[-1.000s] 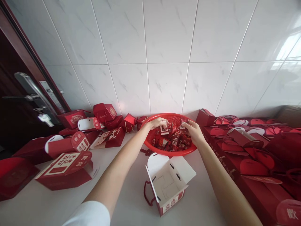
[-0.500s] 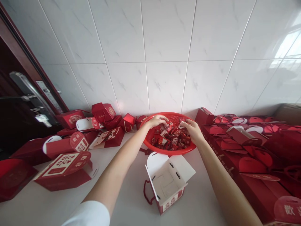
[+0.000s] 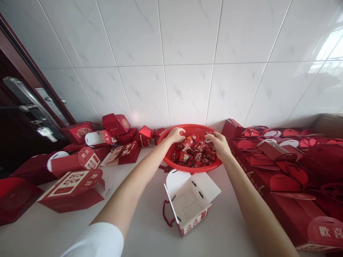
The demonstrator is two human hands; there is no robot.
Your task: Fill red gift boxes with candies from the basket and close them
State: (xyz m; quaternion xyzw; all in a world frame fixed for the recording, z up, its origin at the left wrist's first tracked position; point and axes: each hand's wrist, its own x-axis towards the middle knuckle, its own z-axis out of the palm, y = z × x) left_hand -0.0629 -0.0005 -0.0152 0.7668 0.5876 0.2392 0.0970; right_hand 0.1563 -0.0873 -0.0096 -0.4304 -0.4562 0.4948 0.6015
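Observation:
A red plastic basket stands against the wall, holding many red-wrapped candies. Over its left side is my left hand, fingers bent and a little apart, with nothing visible in them. At the right side, my right hand pinches a red wrapped candy between thumb and fingers. Just in front of the basket sits an open gift box, white inside, flaps spread, with a dark red cord handle on its left. No candy shows inside it.
Several closed red gift boxes are scattered at the left. Many more boxes are packed close together at the right. A tiled wall rises behind the basket. A dark door with a metal handle is at the far left.
My left hand has drawn back left toward the basket's rim, away from the candies. My right hand still holds a candy near the right rim. The view has tilted slightly.

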